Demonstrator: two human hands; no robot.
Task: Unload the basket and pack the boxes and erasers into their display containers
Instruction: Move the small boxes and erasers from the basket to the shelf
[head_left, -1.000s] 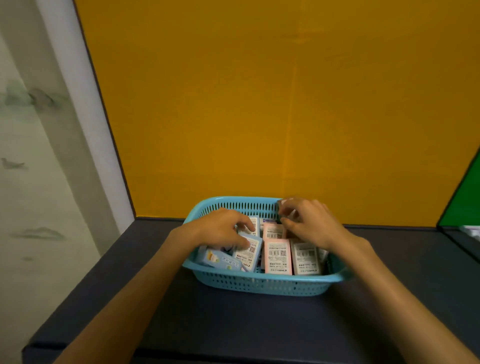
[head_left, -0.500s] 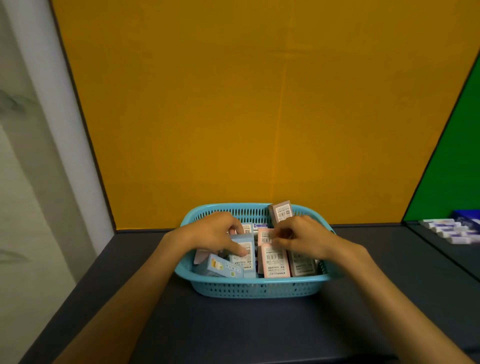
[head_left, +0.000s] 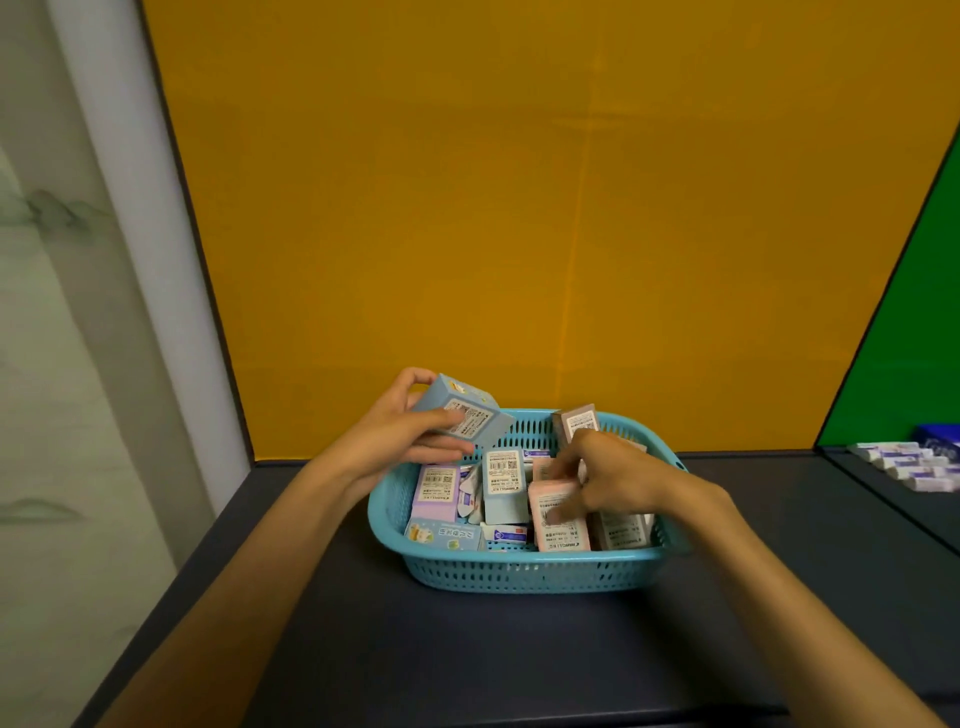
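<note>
The left hand (head_left: 400, 441) holds a light blue box (head_left: 464, 411) tilted just above the basket's (head_left: 519, 571) left back corner. The right hand (head_left: 608, 478) is nearer the pink box (head_left: 558, 514) lying lengthwise inside; its fingers (head_left: 563, 514) seem to pinch it, though blur hides how firmly.

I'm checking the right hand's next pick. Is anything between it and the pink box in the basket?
Nothing visible. The right hand already reaches into the basket, with fingers on the pink box, which lies on top of the pile. The left hand holds a blue box off to the side.
</note>
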